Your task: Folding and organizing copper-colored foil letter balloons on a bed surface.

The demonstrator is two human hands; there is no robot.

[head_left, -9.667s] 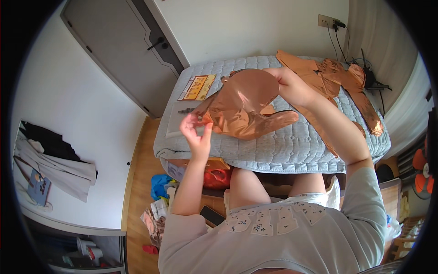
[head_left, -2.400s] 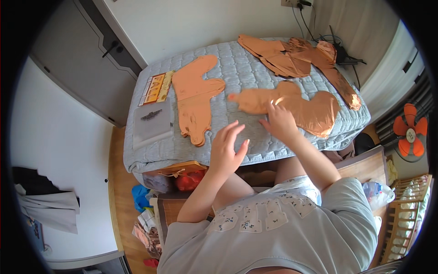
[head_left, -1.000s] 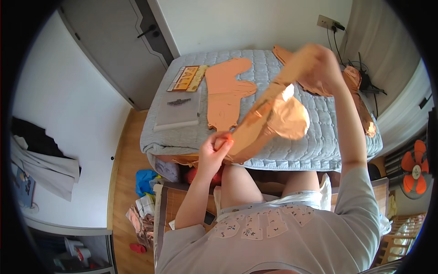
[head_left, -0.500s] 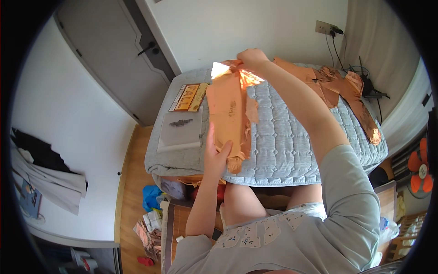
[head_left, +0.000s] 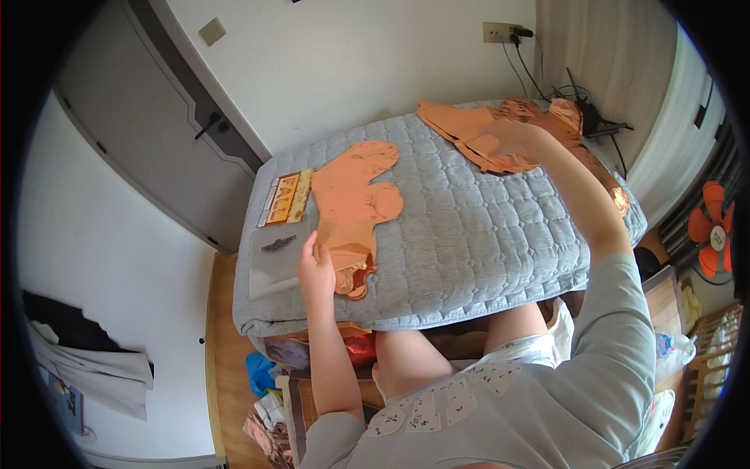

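A flat copper-coloured foil balloon (head_left: 348, 195) with rounded lobes lies on the left part of the bed, its near end crumpled and folded. At its lower left edge rests my left hand (head_left: 316, 273), fingers stretched out and touching the foil. My right hand (head_left: 504, 142) is over a pile of similar copper foil balloons (head_left: 461, 125) at the far right of the bed. Motion blurs its fingers, so whether they grip the foil is unclear.
A grey quilted mattress (head_left: 469, 234) bears everything. Left of the balloon lie a yellow and brown printed card (head_left: 285, 199) and a clear plastic sheet (head_left: 269, 270). Black cables and a device (head_left: 598, 121) sit at the far right corner. An orange-bladed fan (head_left: 711, 230) stands at right.
The foil balloon now lies flat on the bed, released by my right hand. That hand has moved right to the foil pile. My left hand stays near the balloon's lower end. The view has shifted.
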